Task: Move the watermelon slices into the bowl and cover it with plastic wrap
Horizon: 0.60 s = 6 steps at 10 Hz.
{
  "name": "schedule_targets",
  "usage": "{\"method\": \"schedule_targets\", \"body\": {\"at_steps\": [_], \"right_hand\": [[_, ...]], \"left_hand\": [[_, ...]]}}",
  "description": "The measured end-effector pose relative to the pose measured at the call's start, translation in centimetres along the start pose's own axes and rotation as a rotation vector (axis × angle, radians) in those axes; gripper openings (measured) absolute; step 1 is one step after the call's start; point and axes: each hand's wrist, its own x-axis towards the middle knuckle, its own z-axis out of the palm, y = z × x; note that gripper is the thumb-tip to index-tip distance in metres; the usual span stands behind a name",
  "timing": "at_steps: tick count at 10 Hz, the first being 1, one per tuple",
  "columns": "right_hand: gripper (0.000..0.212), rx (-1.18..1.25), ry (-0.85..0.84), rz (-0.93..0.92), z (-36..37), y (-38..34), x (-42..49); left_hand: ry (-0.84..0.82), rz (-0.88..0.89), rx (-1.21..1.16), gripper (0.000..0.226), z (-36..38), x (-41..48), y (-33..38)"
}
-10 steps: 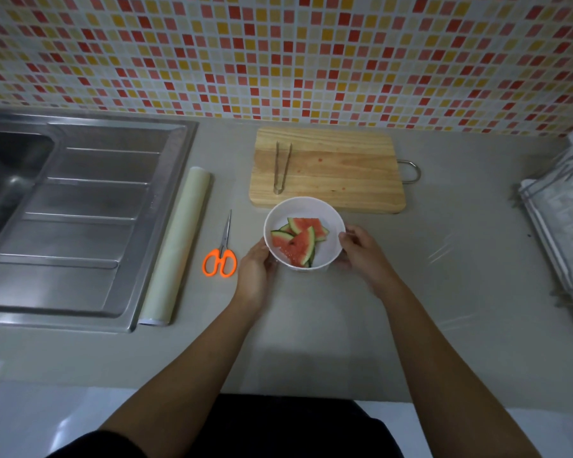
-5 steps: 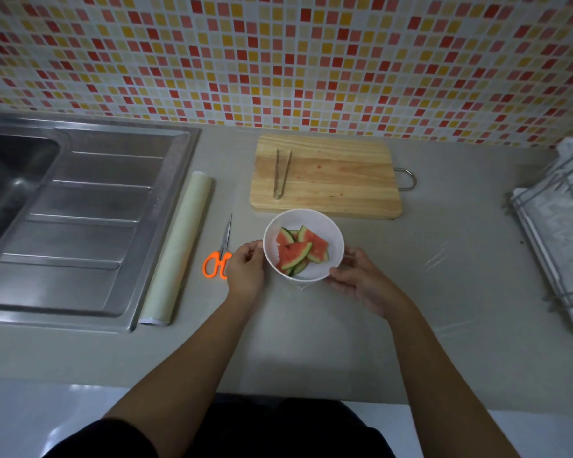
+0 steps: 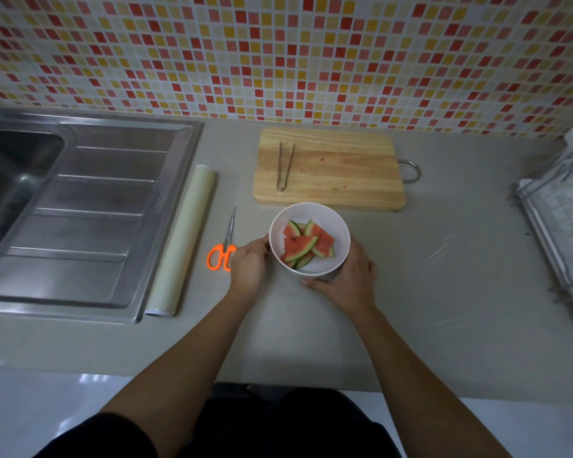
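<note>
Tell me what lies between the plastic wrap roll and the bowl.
In the head view, the orange-handled scissors lie between the plastic wrap roll and the bowl, and the left hand, holding the bowl's side, overlaps their handles.

One bowl point(image 3: 311, 213), holding at least four overlapping watermelon slices point(image 3: 300, 246). At its 12 o'clock, one cutting board point(image 3: 344, 173) bearing one pair of tongs point(image 3: 284, 166). At 9 o'clock, one pair of scissors point(image 3: 224, 246), one plastic wrap roll point(image 3: 182, 239), one sink point(image 3: 90, 209). At 3 o'clock, one wire rack point(image 3: 556, 219).

Grey countertop point(image 3: 311, 342): wrap roll point(image 3: 182, 239) beside sink point(image 3: 80, 209), orange scissors point(image 3: 224, 247), wooden cutting board point(image 3: 344, 173), clear film sheet point(image 3: 440, 256), rack point(image 3: 563, 226).
</note>
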Motion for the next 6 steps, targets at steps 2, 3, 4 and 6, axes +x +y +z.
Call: {"method": "schedule_targets", "body": {"at_steps": [2, 3, 4, 6], "right_hand": [[0.109, -0.025, 0.068, 0.031, 0.8, 0.0, -0.2], [0.107, 0.046, 0.079, 0.021, 0.9, -0.2, -0.1], [0.100, 0.090, -0.003, -0.069, 0.5, 0.0, 0.4], [0.073, 0.223, -0.195, -0.110, -1.9, 1.1, 0.7]], "left_hand": [[0.046, 0.030, -0.014, 0.025, 0.4, -0.2, 0.2], [0.026, 0.048, -0.035, 0.026, 0.5, -0.4, 0.2], [-0.058, 0.089, -0.086, 0.026, 0.1, -0.4, 0.2], [-0.109, 0.116, -0.183, 0.021, 0.1, -0.1, 0.0]]}}
